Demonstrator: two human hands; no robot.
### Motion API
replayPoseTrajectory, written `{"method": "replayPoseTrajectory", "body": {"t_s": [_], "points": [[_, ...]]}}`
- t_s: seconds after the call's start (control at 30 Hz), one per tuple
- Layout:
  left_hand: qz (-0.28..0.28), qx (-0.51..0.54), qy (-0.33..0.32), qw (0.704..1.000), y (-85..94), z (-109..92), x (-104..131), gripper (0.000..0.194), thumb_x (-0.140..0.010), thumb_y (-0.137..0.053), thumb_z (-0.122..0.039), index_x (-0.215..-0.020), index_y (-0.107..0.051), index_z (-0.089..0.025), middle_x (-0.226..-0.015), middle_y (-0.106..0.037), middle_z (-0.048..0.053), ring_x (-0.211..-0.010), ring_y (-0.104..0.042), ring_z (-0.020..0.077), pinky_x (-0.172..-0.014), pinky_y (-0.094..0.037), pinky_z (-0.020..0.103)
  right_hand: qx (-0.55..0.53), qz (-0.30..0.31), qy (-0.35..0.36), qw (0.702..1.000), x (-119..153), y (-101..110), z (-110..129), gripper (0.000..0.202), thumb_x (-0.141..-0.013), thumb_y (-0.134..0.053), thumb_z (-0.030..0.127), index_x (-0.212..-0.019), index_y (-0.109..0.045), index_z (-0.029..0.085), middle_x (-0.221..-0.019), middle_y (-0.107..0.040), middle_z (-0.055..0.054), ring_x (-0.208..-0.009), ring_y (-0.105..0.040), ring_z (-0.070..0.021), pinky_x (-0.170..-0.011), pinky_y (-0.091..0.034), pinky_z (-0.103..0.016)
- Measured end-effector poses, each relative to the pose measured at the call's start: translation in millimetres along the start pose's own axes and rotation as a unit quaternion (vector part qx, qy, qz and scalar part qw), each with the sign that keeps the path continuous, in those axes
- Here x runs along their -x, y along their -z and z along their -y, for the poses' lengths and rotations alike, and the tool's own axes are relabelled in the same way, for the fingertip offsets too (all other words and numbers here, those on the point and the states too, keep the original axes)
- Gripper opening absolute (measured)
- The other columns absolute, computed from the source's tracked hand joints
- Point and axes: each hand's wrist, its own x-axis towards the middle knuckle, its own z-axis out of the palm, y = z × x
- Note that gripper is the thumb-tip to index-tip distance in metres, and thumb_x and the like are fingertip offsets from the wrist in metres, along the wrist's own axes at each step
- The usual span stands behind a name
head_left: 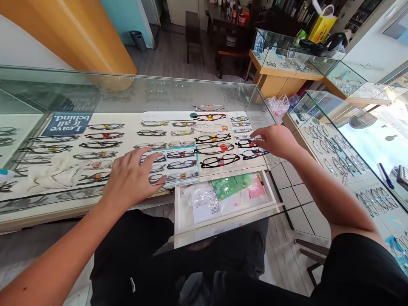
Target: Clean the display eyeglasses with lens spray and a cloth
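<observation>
My left hand (132, 176) is over the left end of a pale card (183, 183) bearing several eyeglasses. Its thumb and fingers are spread apart, close to the frames at that end; I see nothing held in it. At the right-hand column, my right hand (276, 139) has its thumb and fingertips curled at the side of a pair of dark eyeglasses (245, 143), seemingly gripping it. Just below lies another dark blue pair (250, 154). Black eyeglasses with a red tag (219, 161) rest between my two hands.
A drawer (276, 203) stands pulled out over my lap, holding papers and a green leaflet (231, 187). The glass case wall (159, 91) rises behind the rows. White cloth (52, 176) lies at left, near a blue sign (67, 124). More display cases (318, 119) stand at right.
</observation>
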Motion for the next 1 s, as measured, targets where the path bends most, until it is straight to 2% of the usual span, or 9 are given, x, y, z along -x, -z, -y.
{"method": "replayPoseTrajectory", "body": {"t_s": [0.17,0.27,0.37,0.47,0.6,0.67,0.73,0.87,1.0], "points": [[0.025,0.031,-0.032,0.999,-6.8,8,-2,0.086,-0.099,-0.057,-0.053,-0.172,-0.036,-0.012,-0.182,-0.026,0.024,-0.171,-0.023,0.0424,-0.137,-0.019,0.059,0.090,0.060,-0.023,0.994,-25,-23,-17,0.030,-0.103,-0.065,0.039,-0.125,-0.086,0.032,-0.114,-0.085,-0.009,-0.102,-0.074,-0.0277,-0.079,-0.047,-0.033],[0.059,0.043,-0.027,0.997,-12.0,12,-5,0.094,-0.096,-0.060,-0.054,-0.176,-0.030,-0.015,-0.184,-0.024,0.019,-0.174,-0.017,0.0374,-0.139,-0.013,0.056,0.101,0.074,-0.026,0.992,-30,-31,-15,0.031,-0.104,-0.064,0.036,-0.126,-0.085,0.032,-0.124,-0.084,-0.010,-0.110,-0.074,-0.0286,-0.084,-0.050,-0.034],[0.066,0.044,-0.022,0.997,-14.4,13,-8,0.098,-0.092,-0.062,-0.052,-0.177,-0.027,-0.019,-0.185,-0.025,0.016,-0.174,-0.015,0.0346,-0.140,-0.014,0.055,0.097,0.057,-0.038,0.993,-31,-28,-15,0.032,-0.104,-0.065,0.036,-0.128,-0.085,0.031,-0.126,-0.084,-0.011,-0.111,-0.074,-0.0289,-0.084,-0.050,-0.034],[0.075,0.040,-0.025,0.996,-14.1,13,-9,0.097,-0.092,-0.061,-0.047,-0.177,-0.027,-0.015,-0.185,-0.021,0.018,-0.175,-0.014,0.0360,-0.139,-0.014,0.056,0.077,-0.004,-0.052,0.996,-20,-10,-9,0.034,-0.103,-0.064,0.035,-0.129,-0.085,0.030,-0.117,-0.086,-0.010,-0.105,-0.074,-0.0281,-0.079,-0.048,-0.033],[0.100,0.015,-0.029,0.994,-11.5,11,-10,0.094,-0.094,-0.059,-0.042,-0.177,-0.026,-0.011,-0.186,-0.013,0.019,-0.175,-0.011,0.0370,-0.139,-0.013,0.055,0.015,-0.074,-0.023,0.997,21,28,25,0.033,-0.102,-0.065,0.038,-0.126,-0.086,0.030,-0.093,-0.084,-0.006,-0.086,-0.073,-0.0243,-0.069,-0.041,-0.032],[0.111,-0.002,-0.028,0.993,-9.7,10,-11,0.094,-0.095,-0.058,-0.041,-0.178,-0.023,-0.012,-0.187,-0.010,0.018,-0.175,-0.010,0.0361,-0.140,-0.011,0.053,-0.017,-0.058,0.026,0.998,48,40,53,0.031,-0.103,-0.066,0.039,-0.124,-0.086,0.031,-0.085,-0.082,-0.004,-0.079,-0.071,-0.0215,-0.069,-0.039,-0.031],[0.118,-0.014,-0.024,0.993,-8.3,9,-11,0.096,-0.096,-0.058,-0.044,-0.178,-0.020,-0.014,-0.188,-0.008,0.016,-0.175,-0.009,0.0356,-0.140,-0.010,0.051,-0.030,0.001,0.090,0.995,70,39,82,0.029,-0.103,-0.065,0.036,-0.122,-0.086,0.033,-0.084,-0.081,-0.003,-0.079,-0.072,-0.0208,-0.070,-0.040,-0.030],[0.121,-0.012,-0.024,0.992,-7.8,9,-11,0.101,-0.094,-0.061,-0.050,-0.178,-0.019,-0.014,-0.188,-0.007,0.016,-0.175,-0.009,0.0381,-0.140,-0.009,0.052,-0.045,0.192,0.167,0.966,88,-3,116,0.028,-0.100,-0.066,0.032,-0.120,-0.086,0.033,-0.097,-0.085,-0.006,-0.097,-0.077,-0.0252,-0.075,-0.044,-0.031],[0.113,-0.006,-0.027,0.993,-8.6,10,-9,0.099,-0.095,-0.060,-0.050,-0.178,-0.020,-0.013,-0.188,-0.008,0.017,-0.175,-0.009,0.0365,-0.140,-0.009,0.052,-0.055,0.301,0.144,0.941,78,-72,106,0.030,-0.098,-0.067,0.034,-0.124,-0.083,0.029,-0.109,-0.085,-0.007,-0.109,-0.077,-0.0266,-0.083,-0.050,-0.030]]}}
